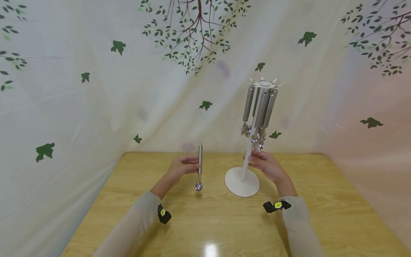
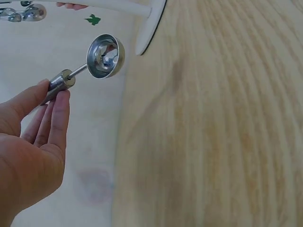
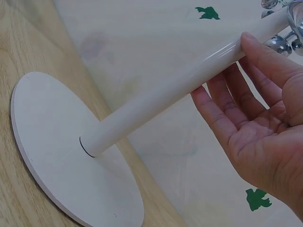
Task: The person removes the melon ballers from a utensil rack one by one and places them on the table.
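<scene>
My left hand (image 1: 179,169) pinches the steel handle of a melon baller (image 1: 200,157), which hangs upright above the table with its round bowl down. In the left wrist view the hollow of its shiny bowl (image 2: 105,56) faces the camera, and thumb and fingers meet at the lower end of the handle. My right hand (image 1: 269,167) holds the white pole of a utensil stand (image 1: 245,162), thumb on one side and fingers on the other. Several steel-handled utensils (image 1: 264,107) hang from the stand's hooked top; their lower ends overlap and are hard to tell apart.
The stand's round white base (image 3: 52,142) sits on the wooden table (image 1: 205,221), right of the melon baller. Behind the table's back edge hangs a pale curtain (image 1: 167,107) printed with leaves and branches. Each wrist wears a black strap device.
</scene>
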Demonstrator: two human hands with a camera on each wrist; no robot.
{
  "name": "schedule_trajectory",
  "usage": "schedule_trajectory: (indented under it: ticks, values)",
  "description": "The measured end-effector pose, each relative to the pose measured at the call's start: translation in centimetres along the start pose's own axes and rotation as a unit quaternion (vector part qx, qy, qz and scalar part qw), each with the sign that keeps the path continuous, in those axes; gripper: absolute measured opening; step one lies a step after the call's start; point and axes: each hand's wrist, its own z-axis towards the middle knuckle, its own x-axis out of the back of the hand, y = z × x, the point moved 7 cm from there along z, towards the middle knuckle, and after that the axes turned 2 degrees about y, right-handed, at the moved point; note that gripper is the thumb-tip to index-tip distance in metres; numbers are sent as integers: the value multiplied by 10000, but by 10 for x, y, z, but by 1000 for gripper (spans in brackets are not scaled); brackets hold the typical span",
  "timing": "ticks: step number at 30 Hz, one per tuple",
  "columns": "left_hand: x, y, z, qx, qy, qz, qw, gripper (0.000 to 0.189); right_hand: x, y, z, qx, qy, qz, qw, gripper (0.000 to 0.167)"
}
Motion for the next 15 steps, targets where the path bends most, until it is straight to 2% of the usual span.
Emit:
schedule_trajectory:
  ticks: [9,15]
  values:
    - [-4,-27,1,266,145,-7,9995,38,1,1,1,-101,51,15,9999,27]
    - [-9,-35,2,407,343,-72,9986,36,0,-1,1,-151,92,37,9998,24]
